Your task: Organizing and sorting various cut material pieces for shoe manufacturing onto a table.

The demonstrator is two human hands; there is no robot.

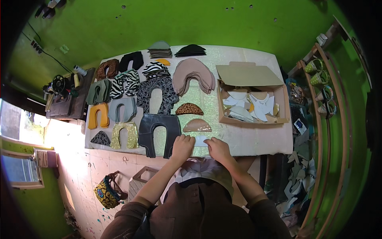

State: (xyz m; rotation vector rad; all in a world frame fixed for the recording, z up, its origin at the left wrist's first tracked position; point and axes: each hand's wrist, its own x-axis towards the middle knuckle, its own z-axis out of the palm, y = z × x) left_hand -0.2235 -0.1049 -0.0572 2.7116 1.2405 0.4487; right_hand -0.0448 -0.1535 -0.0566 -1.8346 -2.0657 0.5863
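At the table's near edge, my left hand and my right hand are closed on the two ends of a small white piece, perhaps paper or fabric. The fingertips are partly hidden by the backs of my hands. Just beyond it lies a tan half-moon piece with shiny marks, and beyond that a leopard-print half-moon piece. Left of my left hand is a dark U-shaped piece, with a gold glitter U-shaped piece beside it.
Stacks of cut pieces cover the table's left half, among them large beige U-shapes. An open cardboard box of white scraps stands at right. A sewing machine is at far left, a wooden rack with slippers at right, and a patterned bag on the floor.
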